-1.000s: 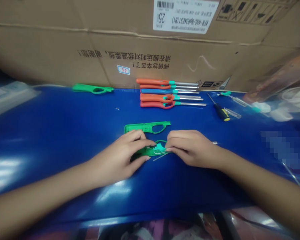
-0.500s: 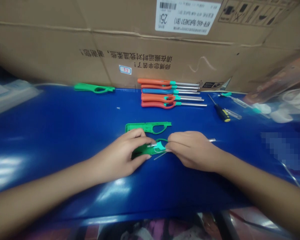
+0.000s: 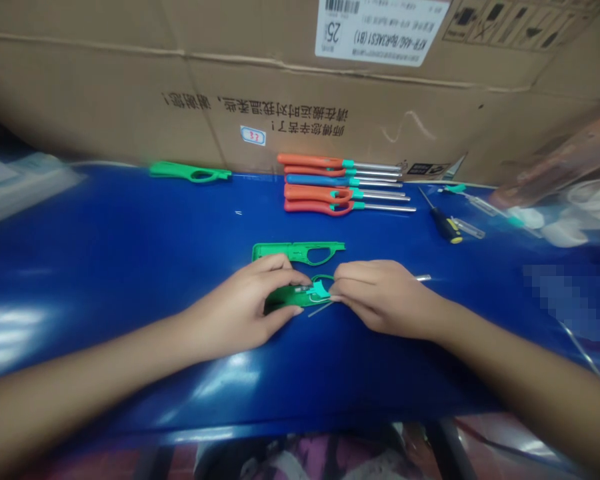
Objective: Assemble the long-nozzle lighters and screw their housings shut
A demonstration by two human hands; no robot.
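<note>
My left hand [image 3: 263, 297] is closed round the left part of a green lighter half-shell [image 3: 285, 300], thumb below and fingers above. A turquoise trigger [image 3: 321, 289] with a thin white wire lies in this shell. My right hand [image 3: 375, 293] pinches at the shell's right end, beside the trigger; its fingertips hide what they grip. A metal tube end [image 3: 423, 277] sticks out past the right hand. A thin rod [image 3: 320, 310] shows just under the shell. Behind my hands lies another green half-shell [image 3: 300, 252], its inside facing up.
Several orange and blue lighters [image 3: 317, 193] lie in a row at the back. A green shell [image 3: 190, 172] is left of them. A screwdriver [image 3: 446, 225] and clear plastic parts [image 3: 469, 228] lie right. A cardboard box [image 3: 130, 87] stands behind the blue table [image 3: 130, 267].
Both hands stay nearly in place on the green shell, with only slight finger movement near the turquoise trigger. The whole view has shifted a little.
</note>
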